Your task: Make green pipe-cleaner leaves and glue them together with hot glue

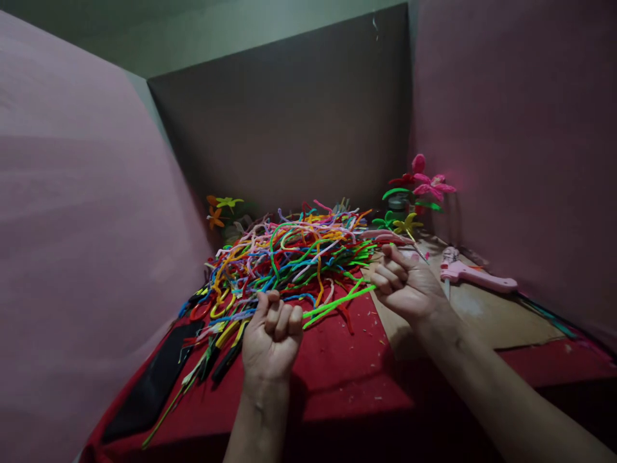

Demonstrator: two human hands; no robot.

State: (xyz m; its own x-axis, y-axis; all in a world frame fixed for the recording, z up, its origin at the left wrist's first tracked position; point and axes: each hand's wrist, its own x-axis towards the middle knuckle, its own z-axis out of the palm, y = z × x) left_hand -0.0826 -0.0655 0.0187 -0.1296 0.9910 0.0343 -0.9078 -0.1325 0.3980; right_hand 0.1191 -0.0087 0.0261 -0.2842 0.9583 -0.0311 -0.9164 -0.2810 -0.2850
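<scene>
Both my hands are closed on bright green pipe cleaners [340, 305], which stretch between them above the red cloth. My left hand [274, 331] grips the left ends, palm side up with the fingers curled in. The right ends run into my right hand [402, 283], whose fingers are curled over the cardboard's left edge. How many strands are held inside the fists is hidden. Just behind my hands lies a big tangled heap of many-coloured pipe cleaners [289, 251].
A pink glue gun [482, 276] rests on a cardboard sheet [501, 315] at right. Pink fuzzy flowers [434, 185] stand behind it, orange and yellow ones [215, 217] at back left. A black flat object [149, 386] lies on the red cloth [337, 379]. Panels enclose three sides.
</scene>
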